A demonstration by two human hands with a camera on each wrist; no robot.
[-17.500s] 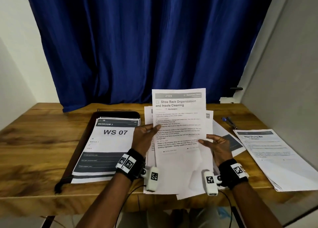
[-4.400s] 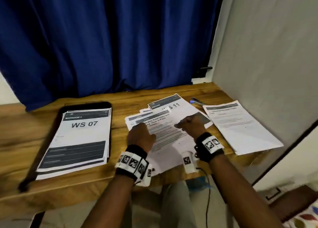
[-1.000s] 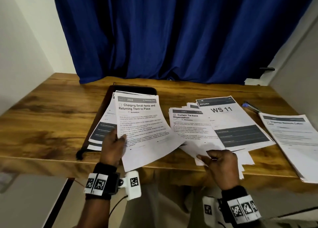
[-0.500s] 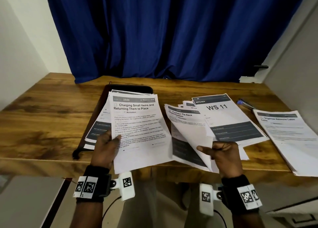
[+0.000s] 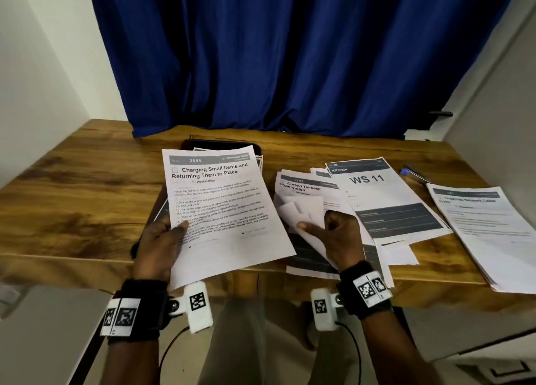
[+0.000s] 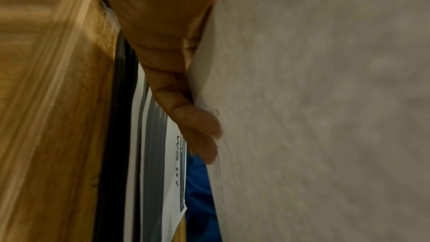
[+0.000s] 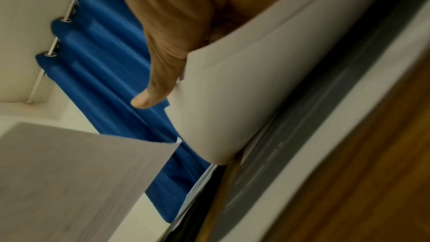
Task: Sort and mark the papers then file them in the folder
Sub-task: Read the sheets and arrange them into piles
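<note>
On the wooden table (image 5: 72, 210), four groups of papers are laid out. At the left, a black folder (image 5: 220, 145) lies open under a stack whose "WS 07" cover sheet (image 6: 173, 187) is read only in the left wrist view. Above that stack, one sheet headed "Charging Small Items and Returning Them to Place" (image 5: 223, 207) is held up by the left hand (image 5: 162, 239), pinched at its left edge between thumb and fingers. In the middle, a loose pile topped by the "Curtain Tie-back Organization" sheet (image 5: 301, 187) is gripped by the right hand (image 5: 339, 236); several near edges are curled up under the thumb, though their number cannot be counted. Just beside and partly over that pile, one "WS 11" cover sheet (image 5: 383, 199) is seen flat. At the far right a separate stack (image 5: 487, 233) lies near the table edge. One blue pen (image 5: 413, 174) rests behind it. A blue curtain (image 5: 275, 50) hangs behind the table
</note>
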